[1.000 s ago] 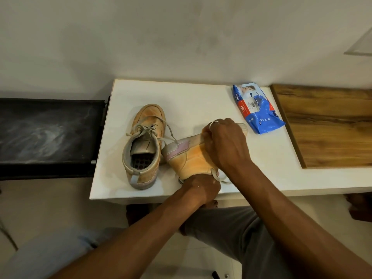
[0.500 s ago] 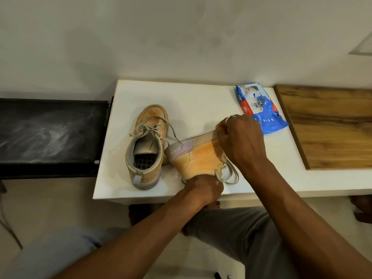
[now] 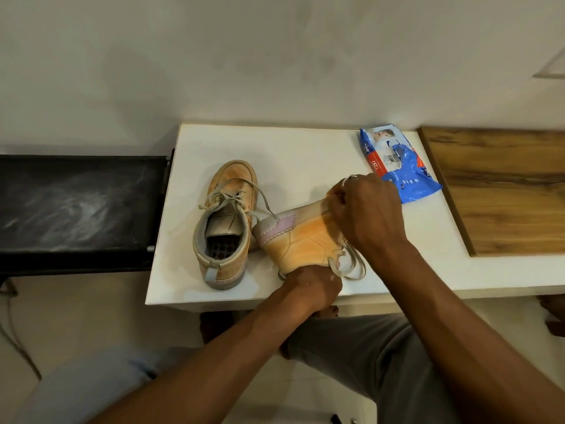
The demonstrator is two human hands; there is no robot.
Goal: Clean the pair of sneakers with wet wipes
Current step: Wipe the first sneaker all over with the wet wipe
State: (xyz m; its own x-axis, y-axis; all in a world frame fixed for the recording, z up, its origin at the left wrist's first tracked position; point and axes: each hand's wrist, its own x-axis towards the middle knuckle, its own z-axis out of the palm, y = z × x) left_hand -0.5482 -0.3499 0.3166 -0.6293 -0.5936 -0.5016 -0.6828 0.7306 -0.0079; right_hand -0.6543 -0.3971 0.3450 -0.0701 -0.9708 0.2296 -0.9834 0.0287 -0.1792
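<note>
Two tan sneakers are on the white table (image 3: 305, 154). The left sneaker (image 3: 224, 228) stands upright with its opening facing me and its laces loose. The right sneaker (image 3: 301, 237) lies on its side, sole edge up. My left hand (image 3: 312, 286) grips it from below at the opening, near the table's front edge. My right hand (image 3: 367, 209) is curled over its sole edge towards the toe, pressing a pale wet wipe (image 3: 330, 197) of which only a scrap shows at the fingertips. A blue wet wipes pack (image 3: 397, 166) lies just behind my right hand.
A wooden board (image 3: 504, 191) covers the table's right side. A black bench top (image 3: 76, 206) adjoins the table on the left. A white wall runs along the back. My knees are under the front edge.
My right hand has slid along the sneaker's sole edge from the middle towards the toe. The left hand keeps its hold; the other sneaker has not moved.
</note>
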